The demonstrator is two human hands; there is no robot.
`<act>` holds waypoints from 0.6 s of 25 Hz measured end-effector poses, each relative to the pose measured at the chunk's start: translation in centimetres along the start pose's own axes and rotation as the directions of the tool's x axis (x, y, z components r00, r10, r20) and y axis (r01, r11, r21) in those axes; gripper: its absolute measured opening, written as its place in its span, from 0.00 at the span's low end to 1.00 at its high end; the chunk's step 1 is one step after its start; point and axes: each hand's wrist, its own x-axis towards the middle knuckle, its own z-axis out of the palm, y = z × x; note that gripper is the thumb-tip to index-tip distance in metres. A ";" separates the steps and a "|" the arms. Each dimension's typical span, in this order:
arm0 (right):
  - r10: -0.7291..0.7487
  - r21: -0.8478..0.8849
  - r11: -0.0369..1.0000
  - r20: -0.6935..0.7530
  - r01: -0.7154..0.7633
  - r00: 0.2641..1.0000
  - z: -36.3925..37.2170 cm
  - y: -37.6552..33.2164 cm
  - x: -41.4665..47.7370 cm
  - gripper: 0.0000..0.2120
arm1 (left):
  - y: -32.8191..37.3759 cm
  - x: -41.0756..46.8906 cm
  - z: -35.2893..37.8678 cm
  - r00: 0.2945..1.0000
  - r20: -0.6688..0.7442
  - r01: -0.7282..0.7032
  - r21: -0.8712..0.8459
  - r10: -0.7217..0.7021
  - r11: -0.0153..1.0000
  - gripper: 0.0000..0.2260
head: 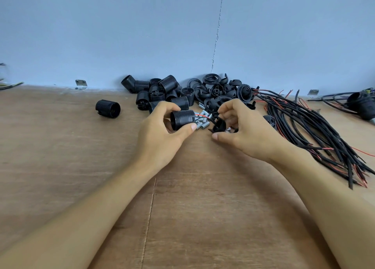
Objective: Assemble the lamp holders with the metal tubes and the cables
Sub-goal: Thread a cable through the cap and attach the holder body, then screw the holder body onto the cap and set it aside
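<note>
**A:** What is hard to make out around the piece being worked on?

**B:** The threaded lamp holder (182, 119) lies sideways just above the centre of the frame, and fingers cover its left end. Thin red and black wires (199, 117) leave its right end toward a black cap piece (219, 125). Where they end is hidden behind the cap. The small metal tubes (204, 123) lie heaped on the wooden table (81, 167) between and behind the hands, and only some of them show.

**A:** And the hands?

**B:** The left hand (162, 134) grasps the holder, fingers curled over the top and the thumb under its right rim. The right hand (247, 130) pinches the cap between its thumb and bent fingertips. I cannot tell whether either hand touches the table.

**A:** Further out?

**B:** Behind them, against the blue wall (142, 35), is a pile of holders (162, 92), with a pile of caps and rings (219, 88) to its right. One lone holder (108, 108) lies well apart at the left. A cable bundle (308, 130), black with red strands, fans toward the right edge. At the far right a dark cabled object (363, 104) is cut off and blurred. At the upper left edge a few wire ends (10, 85) are cut off too.
</note>
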 end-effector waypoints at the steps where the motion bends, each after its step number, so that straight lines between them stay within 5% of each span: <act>1: -0.018 0.022 1.000 -0.029 0.019 0.999 0.1 -0.2 -0.1 0.23 | 0.0 0.1 -0.1 0.999 0.025 0.026 -0.075 -0.024 0.997 0.15; 8: -0.012 0.261 0.965 -0.066 0.029 0.998 0.4 -0.5 0.0 0.18 | 0.3 0.6 -0.4 0.959 0.218 0.272 -0.545 -0.179 0.793 0.10; 15: -0.044 0.350 0.937 0.093 0.009 0.995 -0.4 -0.8 -0.1 0.15 | 0.1 0.9 -0.3 0.939 0.250 0.343 -0.636 -0.236 0.692 0.16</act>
